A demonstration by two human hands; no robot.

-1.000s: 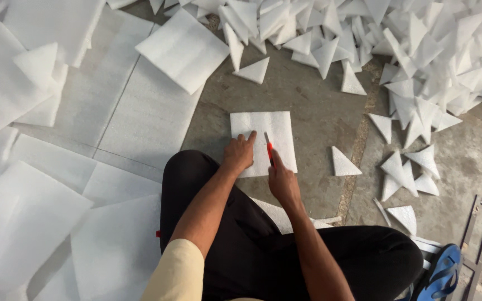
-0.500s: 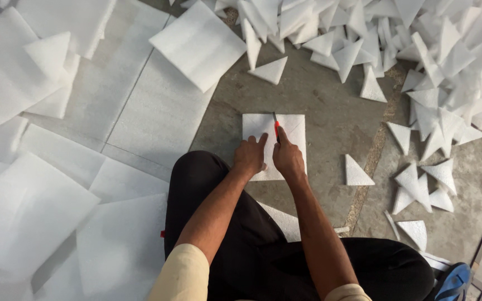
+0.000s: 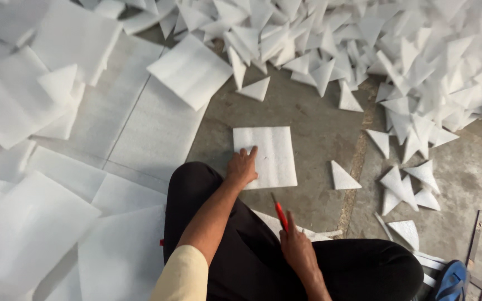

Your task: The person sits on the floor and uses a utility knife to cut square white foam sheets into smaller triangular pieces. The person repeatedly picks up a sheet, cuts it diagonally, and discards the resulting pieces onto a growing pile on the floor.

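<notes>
On the bare concrete floor (image 3: 319, 120) before the knees lies a square white foam sheet (image 3: 269, 153), likely light, soft and easily torn. Left hand (image 3: 242, 167) presses flat, fingers spread, on its near left edge, a sensible holding place. Right hand (image 3: 297, 248) is closed around a red-handled knife (image 3: 279, 213), off the sheet. Cut foam triangles (image 3: 400, 184) lie rightward.

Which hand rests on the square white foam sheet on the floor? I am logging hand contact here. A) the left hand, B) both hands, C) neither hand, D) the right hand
A: the left hand lies flat on the near left corner of the square foam sheet, while the right hand is back by the knee, off the sheet, holding a red cutter.
</notes>
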